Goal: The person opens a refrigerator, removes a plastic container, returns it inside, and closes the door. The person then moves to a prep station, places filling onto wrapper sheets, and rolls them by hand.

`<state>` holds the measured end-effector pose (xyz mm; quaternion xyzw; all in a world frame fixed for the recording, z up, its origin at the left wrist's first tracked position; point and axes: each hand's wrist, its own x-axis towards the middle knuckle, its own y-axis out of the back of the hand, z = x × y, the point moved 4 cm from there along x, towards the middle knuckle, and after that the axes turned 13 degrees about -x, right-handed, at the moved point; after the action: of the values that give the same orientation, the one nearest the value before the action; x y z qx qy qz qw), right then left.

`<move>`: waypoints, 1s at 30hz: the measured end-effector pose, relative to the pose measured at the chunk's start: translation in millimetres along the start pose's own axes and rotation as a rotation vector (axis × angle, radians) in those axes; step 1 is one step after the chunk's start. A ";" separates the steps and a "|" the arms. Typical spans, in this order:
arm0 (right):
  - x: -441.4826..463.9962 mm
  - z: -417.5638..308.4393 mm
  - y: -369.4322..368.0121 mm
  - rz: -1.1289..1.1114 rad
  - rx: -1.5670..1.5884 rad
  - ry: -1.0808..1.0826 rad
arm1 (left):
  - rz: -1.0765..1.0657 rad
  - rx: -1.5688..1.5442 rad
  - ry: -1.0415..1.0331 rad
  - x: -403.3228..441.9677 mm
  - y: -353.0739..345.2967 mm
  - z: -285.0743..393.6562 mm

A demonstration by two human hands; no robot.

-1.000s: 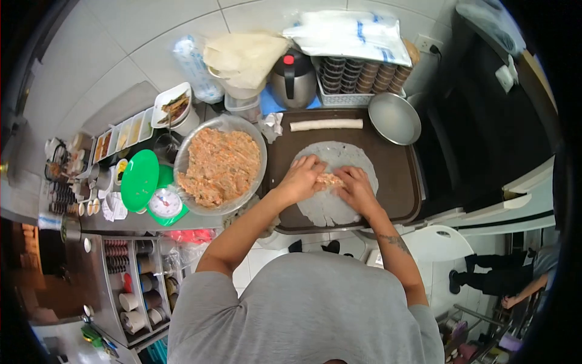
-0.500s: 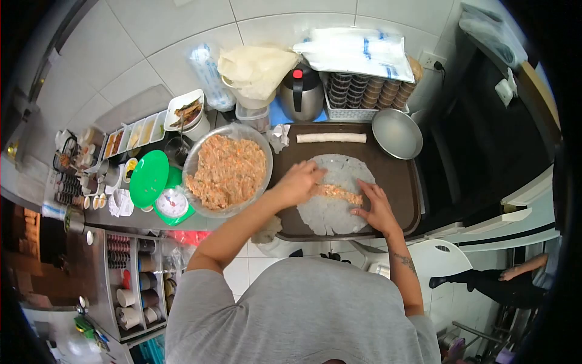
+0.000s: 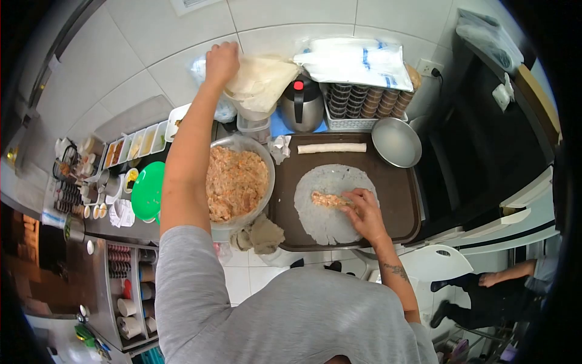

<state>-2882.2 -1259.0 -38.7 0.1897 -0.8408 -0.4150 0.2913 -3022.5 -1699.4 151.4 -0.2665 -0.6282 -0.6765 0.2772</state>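
Observation:
A round translucent wrapper sheet (image 3: 327,227) lies flat on a brown tray (image 3: 282,212), with a short strip of orange-flecked minced filling (image 3: 326,199) across its middle. My right hand (image 3: 365,217) is closed around the right end of that strip, fingertips and thumb pressed to it. My left hand (image 3: 222,62) is raised near the wall, closed at the left edge of a pale yellowish sheet (image 3: 260,79) that drapes over a white container; whatever is between its fingers is hidden. One finished white roll (image 3: 331,147) rests at the tray's far side.
Left of the tray stands a large bowl of minced filling (image 3: 239,182), partly behind my left arm. A round metal pan (image 3: 396,142) sits on the tray's far right corner. A steel jug (image 3: 301,106) and stacked containers (image 3: 367,97) line the wall. Another person (image 3: 503,285) is at lower right.
My left hand has left the filling and risen to the far left by the yellowish sheet. My right hand has shifted from the wrapper's edge onto the strip's right end.

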 end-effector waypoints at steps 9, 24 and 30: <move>25.9 -9.0 12.3 0.076 0.060 0.050 | 0.110 -0.583 0.329 65.4 55.5 -16.7; 182.3 -100.5 15.0 0.229 0.068 0.437 | -0.041 -1.217 0.426 44.6 62.5 14.8; 298.0 -126.3 13.9 0.593 0.065 0.284 | -0.150 -1.345 0.365 43.2 74.4 18.0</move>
<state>-3027.5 -1492.2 133.0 0.0017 -0.8232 -0.2546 0.5075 -2999.9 -1687.4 235.6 -0.2181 -0.0333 -0.9696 0.1059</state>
